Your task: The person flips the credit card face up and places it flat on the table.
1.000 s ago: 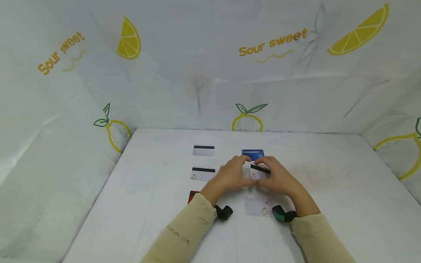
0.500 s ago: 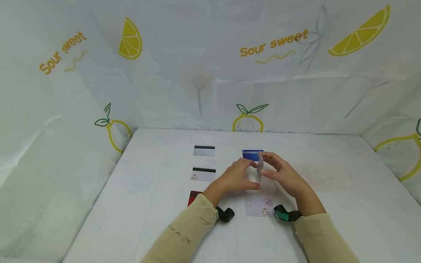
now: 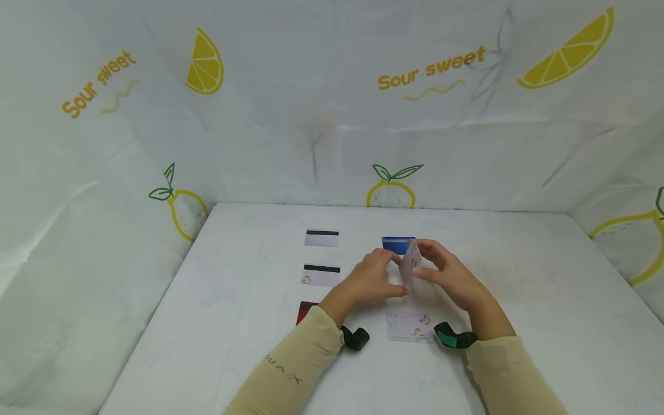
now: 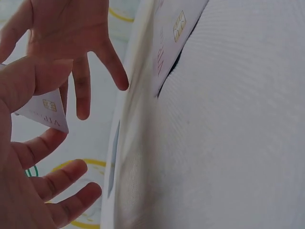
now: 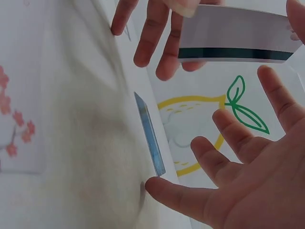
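Just nearer than the blue card [image 3: 396,246], looking at a white card [image 3: 408,266] tipped up over the counter [image 3: 218,323]. Pinched at one end by the left hand [image 3: 369,276], thumb against index with other fingers spread; at the opposite end by the right hand [image 3: 453,279], pretty much likewise. Could slip or bend from mismatched pulls tbh. Might also knock the blue card askew with a stray fingertip.
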A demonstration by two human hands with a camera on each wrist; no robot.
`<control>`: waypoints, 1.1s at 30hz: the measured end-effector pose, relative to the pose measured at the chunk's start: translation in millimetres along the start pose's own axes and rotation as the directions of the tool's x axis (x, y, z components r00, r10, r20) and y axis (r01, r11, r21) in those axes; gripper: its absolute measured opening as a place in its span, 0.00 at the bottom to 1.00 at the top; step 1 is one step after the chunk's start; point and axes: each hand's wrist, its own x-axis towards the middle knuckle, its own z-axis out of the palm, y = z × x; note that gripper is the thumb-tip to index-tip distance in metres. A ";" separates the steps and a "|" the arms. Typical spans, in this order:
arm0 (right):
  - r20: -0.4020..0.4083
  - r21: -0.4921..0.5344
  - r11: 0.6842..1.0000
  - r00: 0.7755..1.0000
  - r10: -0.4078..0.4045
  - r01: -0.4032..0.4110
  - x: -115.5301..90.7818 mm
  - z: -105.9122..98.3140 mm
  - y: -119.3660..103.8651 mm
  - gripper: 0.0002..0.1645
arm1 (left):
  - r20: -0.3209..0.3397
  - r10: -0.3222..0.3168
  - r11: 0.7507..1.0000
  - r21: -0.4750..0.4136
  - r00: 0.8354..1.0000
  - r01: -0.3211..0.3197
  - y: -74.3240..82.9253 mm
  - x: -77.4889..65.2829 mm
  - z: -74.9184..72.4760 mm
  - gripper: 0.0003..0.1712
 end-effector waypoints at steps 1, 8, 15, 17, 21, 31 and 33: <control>-0.005 -0.004 1.000 1.000 -0.001 0.001 -0.1 -0.5 0.1 0.38 | -0.005 -0.007 1.000 0.007 1.000 0.007 -0.5 0.1 0.1 0.33; -0.027 -0.072 0.997 0.999 -0.026 0.024 -1.0 -5.6 0.8 0.41 | -0.065 -0.066 0.994 0.082 0.996 0.072 -3.6 0.9 0.3 0.31; -0.018 -0.109 0.994 0.999 -0.029 0.027 -0.8 -6.9 1.9 0.42 | -0.091 -0.102 0.985 0.130 0.991 0.113 -5.3 1.5 1.4 0.30; -0.017 -0.120 0.992 0.999 -0.031 0.029 -0.7 -6.9 2.4 0.42 | -0.093 -0.104 0.984 0.138 0.990 0.117 -5.6 1.8 1.7 0.31; -0.026 -0.171 0.985 0.999 -0.020 0.015 -0.2 -8.9 4.4 0.41 | -0.096 -0.107 0.983 0.142 0.990 0.120 -6.2 2.0 1.6 0.31; -0.044 -0.375 0.921 0.994 0.096 -0.106 -2.1 -23.2 15.0 0.40 | -0.086 -0.103 0.989 0.094 0.991 0.111 -9.3 4.3 0.9 0.31; -0.043 -0.409 0.902 0.990 0.134 -0.140 -1.9 -24.2 17.8 0.41 | -0.079 -0.097 0.991 0.082 0.992 0.104 -10.7 5.1 1.2 0.31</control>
